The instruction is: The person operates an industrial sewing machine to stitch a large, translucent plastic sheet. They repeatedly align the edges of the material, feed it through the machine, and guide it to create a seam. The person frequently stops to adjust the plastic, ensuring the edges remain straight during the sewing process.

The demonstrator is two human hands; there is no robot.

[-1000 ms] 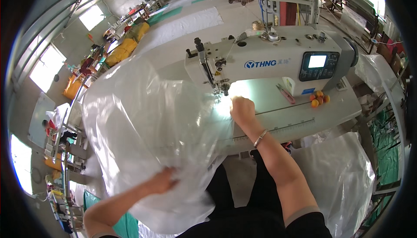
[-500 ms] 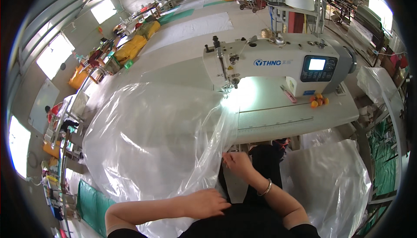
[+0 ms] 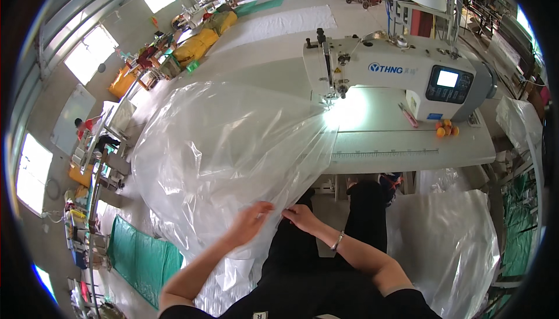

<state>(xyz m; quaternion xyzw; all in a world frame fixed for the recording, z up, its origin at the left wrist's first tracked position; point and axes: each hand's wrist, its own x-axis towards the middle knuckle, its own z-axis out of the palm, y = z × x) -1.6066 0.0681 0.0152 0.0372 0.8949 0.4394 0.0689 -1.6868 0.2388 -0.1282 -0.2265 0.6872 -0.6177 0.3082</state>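
Left to right: the clear plastic sheeting billows widely, its lower folds reaching toward your lap. Your left hand is at its near side; whether those fingers grasp the film cannot be told. Your right hand appears to pinch the sheeting's edge. That edge runs up to the lit needle end of the sewing machine; by judgement, most of the film lies short of the needle, and no finished seam can be discerned. Far right, more plastic lies beside your leg.
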